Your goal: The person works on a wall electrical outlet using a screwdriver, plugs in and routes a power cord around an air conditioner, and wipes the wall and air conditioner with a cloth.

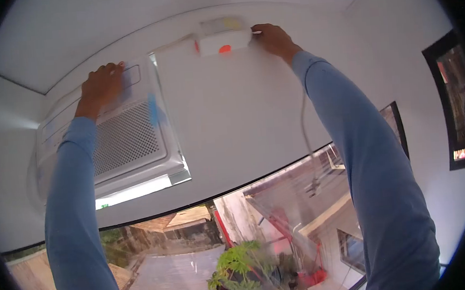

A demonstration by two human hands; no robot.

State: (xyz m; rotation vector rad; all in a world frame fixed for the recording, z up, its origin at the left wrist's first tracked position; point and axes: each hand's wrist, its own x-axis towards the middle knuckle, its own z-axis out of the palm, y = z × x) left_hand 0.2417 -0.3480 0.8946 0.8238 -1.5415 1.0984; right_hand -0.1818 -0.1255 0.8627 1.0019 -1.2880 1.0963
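A white panelled unit with a perforated grille (127, 139) is set in a wall opening at the upper left, with light showing at its right and lower edges. My left hand (102, 87) rests against the unit's upper part, its fingers curled; what they hold, if anything, is hidden. Higher up in the middle, a small white box (222, 40) with orange-red marks is on the wall. My right hand (274, 38) is just right of the box, fingers pinched on a small white piece (257, 32). A pale cable (304, 124) hangs below my right hand.
Below runs a wide window (167, 211) with a dark frame, showing roofs, a building and a green plant (243, 265) outside. Two more dark-framed openings are on the right wall, one of them (448, 100) at the far right. The ceiling is close above.
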